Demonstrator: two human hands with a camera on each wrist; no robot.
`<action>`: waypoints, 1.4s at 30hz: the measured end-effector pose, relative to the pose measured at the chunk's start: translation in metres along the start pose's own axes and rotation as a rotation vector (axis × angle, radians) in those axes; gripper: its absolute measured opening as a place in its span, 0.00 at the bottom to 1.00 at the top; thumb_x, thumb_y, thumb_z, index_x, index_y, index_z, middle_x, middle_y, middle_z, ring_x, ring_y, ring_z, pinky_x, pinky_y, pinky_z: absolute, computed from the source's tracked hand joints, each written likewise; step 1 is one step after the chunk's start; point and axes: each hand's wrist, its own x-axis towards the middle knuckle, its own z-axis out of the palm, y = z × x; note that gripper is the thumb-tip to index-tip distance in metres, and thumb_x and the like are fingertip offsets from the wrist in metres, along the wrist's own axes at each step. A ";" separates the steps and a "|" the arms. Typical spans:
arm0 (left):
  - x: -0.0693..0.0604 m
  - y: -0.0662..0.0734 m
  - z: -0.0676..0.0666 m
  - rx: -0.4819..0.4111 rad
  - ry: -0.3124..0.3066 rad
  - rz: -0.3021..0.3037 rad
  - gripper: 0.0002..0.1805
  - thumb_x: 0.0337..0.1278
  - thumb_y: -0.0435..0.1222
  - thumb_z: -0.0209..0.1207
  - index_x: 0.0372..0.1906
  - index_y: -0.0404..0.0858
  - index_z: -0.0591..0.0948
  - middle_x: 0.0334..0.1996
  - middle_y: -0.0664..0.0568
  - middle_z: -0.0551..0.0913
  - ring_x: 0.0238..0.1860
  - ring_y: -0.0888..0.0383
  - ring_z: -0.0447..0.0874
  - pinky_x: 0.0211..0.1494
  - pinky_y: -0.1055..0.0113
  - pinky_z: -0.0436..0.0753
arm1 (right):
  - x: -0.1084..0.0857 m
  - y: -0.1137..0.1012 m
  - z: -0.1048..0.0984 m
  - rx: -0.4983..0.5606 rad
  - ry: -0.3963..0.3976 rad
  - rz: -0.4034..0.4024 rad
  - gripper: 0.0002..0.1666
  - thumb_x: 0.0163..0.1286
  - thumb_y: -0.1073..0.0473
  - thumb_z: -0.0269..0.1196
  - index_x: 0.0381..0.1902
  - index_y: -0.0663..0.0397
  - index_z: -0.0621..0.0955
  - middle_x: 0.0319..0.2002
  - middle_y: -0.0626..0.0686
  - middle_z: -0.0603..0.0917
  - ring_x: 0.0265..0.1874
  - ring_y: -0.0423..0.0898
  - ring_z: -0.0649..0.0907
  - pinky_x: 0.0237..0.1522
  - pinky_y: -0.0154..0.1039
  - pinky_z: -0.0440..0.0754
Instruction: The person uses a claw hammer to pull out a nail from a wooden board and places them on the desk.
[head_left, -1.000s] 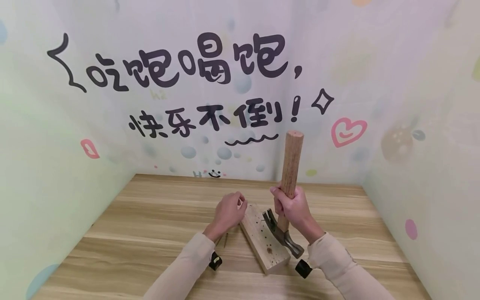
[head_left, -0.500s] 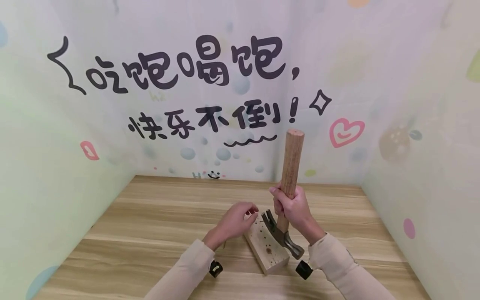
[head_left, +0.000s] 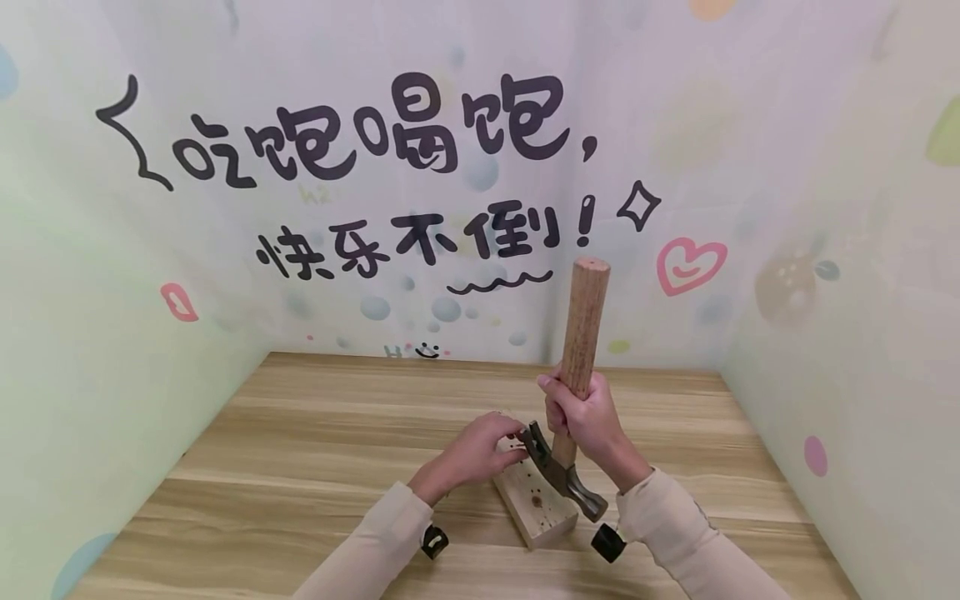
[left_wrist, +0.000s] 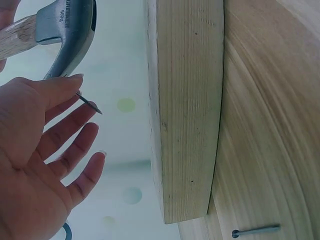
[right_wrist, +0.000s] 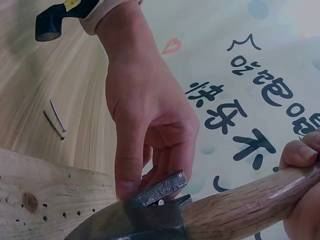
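My right hand grips the wooden handle of a claw hammer, its head hanging lowest over the wooden block. At the claw, my left hand pinches a nail between thumb and index finger, the other fingers loosely bent. The pointed end sticks out past the fingertips in the left wrist view. In the right wrist view, the nail's pale round head shows in the claw's slot. Several dark holes mark the block's top face. Whether the hammer touches the block is unclear.
Two loose nails lie on the wooden tabletop left of the block; one nail shows in the left wrist view. Black wrist cameras hang below both sleeves. A printed cloth wall stands behind the table.
My left hand has moved right, from the block's far left corner to the hammer's claw, and now holds the nail there. The right hand and hammer have barely moved.
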 end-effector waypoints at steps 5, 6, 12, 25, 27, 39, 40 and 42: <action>0.001 0.001 0.000 0.003 0.007 -0.006 0.02 0.60 0.35 0.67 0.35 0.42 0.85 0.34 0.58 0.87 0.40 0.54 0.84 0.47 0.69 0.78 | 0.000 -0.001 0.002 0.028 -0.006 -0.007 0.14 0.74 0.67 0.55 0.28 0.67 0.65 0.09 0.50 0.62 0.07 0.44 0.61 0.08 0.43 0.56; 0.001 0.001 0.000 0.006 0.010 -0.002 0.02 0.60 0.35 0.67 0.33 0.42 0.85 0.33 0.57 0.87 0.39 0.54 0.84 0.46 0.69 0.78 | 0.000 -0.002 0.002 0.035 -0.007 -0.007 0.14 0.74 0.67 0.55 0.28 0.67 0.65 0.09 0.50 0.62 0.07 0.44 0.61 0.08 0.43 0.55; 0.000 0.002 0.000 0.021 0.043 0.020 0.03 0.57 0.34 0.68 0.30 0.43 0.85 0.29 0.58 0.86 0.36 0.57 0.83 0.42 0.72 0.77 | -0.001 -0.002 0.003 0.046 -0.010 -0.012 0.14 0.74 0.67 0.54 0.29 0.67 0.65 0.09 0.52 0.61 0.07 0.47 0.60 0.08 0.43 0.56; -0.006 0.004 -0.005 -0.072 0.098 -0.064 0.02 0.60 0.33 0.66 0.34 0.41 0.89 0.31 0.56 0.87 0.34 0.67 0.81 0.43 0.59 0.84 | -0.004 0.001 0.003 0.043 -0.006 0.002 0.14 0.74 0.67 0.55 0.29 0.68 0.65 0.09 0.52 0.63 0.07 0.45 0.62 0.08 0.41 0.58; -0.007 0.003 -0.005 -0.085 0.118 -0.083 0.03 0.60 0.33 0.66 0.36 0.41 0.89 0.31 0.56 0.88 0.33 0.67 0.81 0.41 0.60 0.84 | -0.004 0.001 0.003 0.036 -0.004 0.008 0.13 0.74 0.67 0.55 0.30 0.67 0.66 0.09 0.51 0.63 0.07 0.45 0.62 0.08 0.41 0.59; -0.035 -0.019 -0.016 -0.099 0.198 -0.336 0.04 0.59 0.30 0.66 0.37 0.33 0.87 0.30 0.51 0.87 0.31 0.62 0.83 0.36 0.70 0.81 | -0.008 0.009 0.003 0.016 -0.011 0.044 0.15 0.74 0.65 0.55 0.28 0.67 0.67 0.09 0.52 0.63 0.07 0.44 0.62 0.08 0.40 0.59; -0.039 -0.022 -0.017 -0.089 0.191 -0.347 0.04 0.59 0.30 0.66 0.37 0.33 0.86 0.30 0.50 0.87 0.31 0.61 0.83 0.36 0.69 0.81 | -0.008 0.010 0.004 0.018 -0.011 0.046 0.14 0.74 0.65 0.55 0.28 0.66 0.67 0.10 0.52 0.63 0.07 0.44 0.62 0.08 0.39 0.59; -0.047 -0.028 -0.019 -0.067 0.176 -0.382 0.03 0.58 0.31 0.66 0.35 0.34 0.85 0.30 0.51 0.86 0.32 0.61 0.83 0.36 0.69 0.81 | -0.009 0.012 0.004 0.021 -0.010 0.053 0.13 0.74 0.65 0.55 0.29 0.64 0.68 0.10 0.52 0.63 0.07 0.42 0.63 0.08 0.38 0.59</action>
